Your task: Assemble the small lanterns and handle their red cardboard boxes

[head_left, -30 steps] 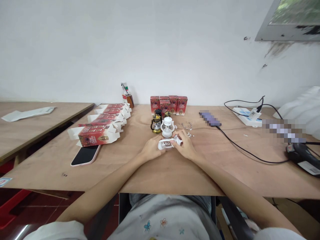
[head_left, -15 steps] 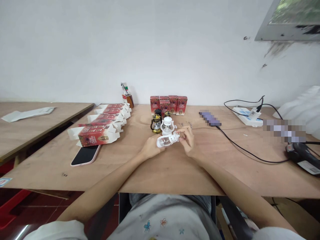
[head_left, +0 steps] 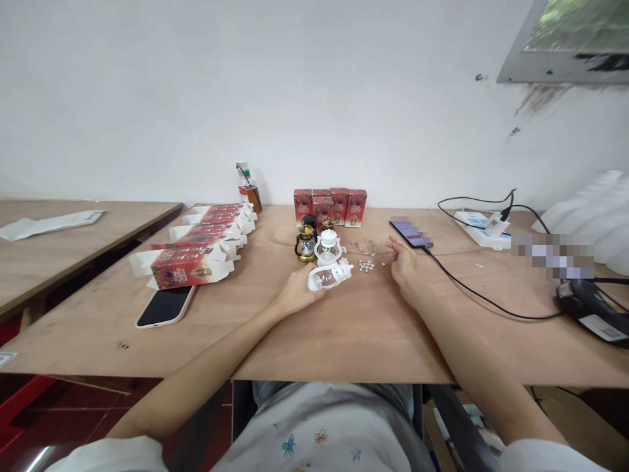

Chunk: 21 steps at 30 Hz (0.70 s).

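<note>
My left hand (head_left: pixel 299 290) is closed around the base end of a small white lantern (head_left: pixel 328 277) with a clear globe, tipped on its side with its top to the right. To the right, my right hand (head_left: pixel 403 263) rests low over the table beside the small metal bits, fingers drawn together; whatever is between the fingertips is too small to make out. Between the hands lie several small round silvery discs (head_left: pixel 366 266) and thin metal pieces (head_left: pixel 366 247). Just behind the held lantern stand another white lantern (head_left: pixel 328 249) and a gold-and-black lantern (head_left: pixel 306 246), with more dark ones partly hidden.
Several red printed boxes (head_left: pixel 356 208) stand at the back. Open red boxes (head_left: pixel 189 265) lie in a row at left, above a phone (head_left: pixel 164 307). A second phone (head_left: pixel 411 233) with a cable, a power strip (head_left: pixel 481 229) and a black scanner (head_left: pixel 592 309) are at right.
My right hand has left the lantern's top and moved right, uncovering the discs and metal pieces. My left hand keeps hold of the white lantern in about the same place.
</note>
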Motion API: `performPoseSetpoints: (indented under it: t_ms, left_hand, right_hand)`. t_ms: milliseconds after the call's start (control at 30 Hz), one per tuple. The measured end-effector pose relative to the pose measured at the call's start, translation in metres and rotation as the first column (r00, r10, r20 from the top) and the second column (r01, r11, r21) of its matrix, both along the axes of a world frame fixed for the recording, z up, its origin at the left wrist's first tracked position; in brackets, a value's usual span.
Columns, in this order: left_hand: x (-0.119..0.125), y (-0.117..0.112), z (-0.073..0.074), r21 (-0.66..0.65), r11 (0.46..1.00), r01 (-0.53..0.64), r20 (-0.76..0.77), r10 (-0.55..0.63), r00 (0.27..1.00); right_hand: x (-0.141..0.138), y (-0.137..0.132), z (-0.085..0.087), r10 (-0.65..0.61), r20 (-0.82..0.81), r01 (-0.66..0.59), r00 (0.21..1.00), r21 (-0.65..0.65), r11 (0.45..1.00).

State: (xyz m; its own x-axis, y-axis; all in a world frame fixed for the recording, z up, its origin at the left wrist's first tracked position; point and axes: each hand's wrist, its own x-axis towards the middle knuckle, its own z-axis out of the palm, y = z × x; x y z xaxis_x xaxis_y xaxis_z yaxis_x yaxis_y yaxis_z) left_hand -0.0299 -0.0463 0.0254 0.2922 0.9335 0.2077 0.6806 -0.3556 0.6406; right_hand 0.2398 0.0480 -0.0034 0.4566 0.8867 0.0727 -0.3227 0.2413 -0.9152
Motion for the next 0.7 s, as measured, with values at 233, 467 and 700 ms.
performPoseSetpoints:
  t_ms: [233, 467, 700]
  left_hand:
    - [0.000, 0.000, 0.000, 0.012, 1.000, 0.008, 0.021, -0.008, 1.000]
    - [0.000, -0.001, 0.002, -0.002, 1.000, 0.026, 0.035, -0.026, 0.999]
    - [0.001, -0.001, 0.002, -0.016, 1.000, 0.009, 0.040, -0.008, 0.999]
  right_hand:
    - [0.004, 0.002, 0.001, 0.148, -0.114, -0.141, 0.982, 0.070, 0.988]
    - [-0.001, -0.003, 0.001, -0.119, 0.415, 0.015, 0.902, 0.246, 0.969]
    - [0.000, 0.000, -0.012, -0.163, 0.950, -0.115, 0.268, 0.199, 0.973]
